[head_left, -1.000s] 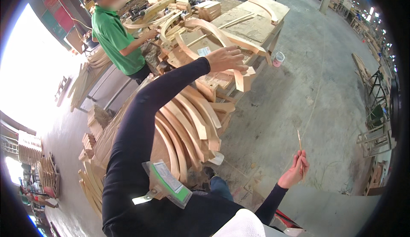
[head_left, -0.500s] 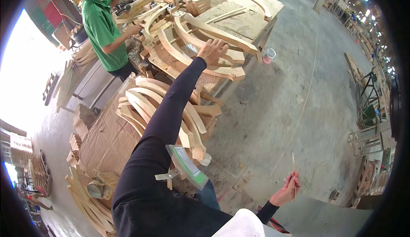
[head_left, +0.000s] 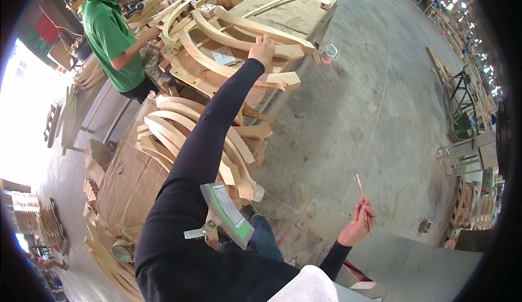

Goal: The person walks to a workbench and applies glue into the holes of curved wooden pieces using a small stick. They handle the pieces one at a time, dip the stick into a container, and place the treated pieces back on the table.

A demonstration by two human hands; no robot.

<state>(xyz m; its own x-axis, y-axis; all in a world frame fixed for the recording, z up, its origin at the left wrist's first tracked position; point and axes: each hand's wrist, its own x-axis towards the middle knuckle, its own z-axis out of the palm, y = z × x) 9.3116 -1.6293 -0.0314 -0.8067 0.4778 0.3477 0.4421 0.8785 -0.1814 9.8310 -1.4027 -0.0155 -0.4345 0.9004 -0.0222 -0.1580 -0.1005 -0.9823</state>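
Note:
My left hand (head_left: 262, 51) reaches out over the workbench, its fingers closed over the edge of a curved wooden piece (head_left: 234, 41). That piece lies between two similar ones: a longer pale curved piece (head_left: 261, 30) on its far side and another curved piece (head_left: 209, 61) on its near side. Down at the lower right, away from the bench, my right hand (head_left: 357, 223) pinches a thin wooden stick (head_left: 361, 188) with a pale tip, pointing upward.
A stack of curved wooden parts (head_left: 179, 131) lies under my left arm on a cardboard-covered surface (head_left: 133, 185). Across the workbench (head_left: 277, 16) a person in a green shirt (head_left: 109, 35) handles wood. A small tub (head_left: 328, 54) stands beside the bench's right edge.
The whole view has shifted a little. The middle curved piece under my left hand sits slightly closer to the far one. My right hand keeps the stick.

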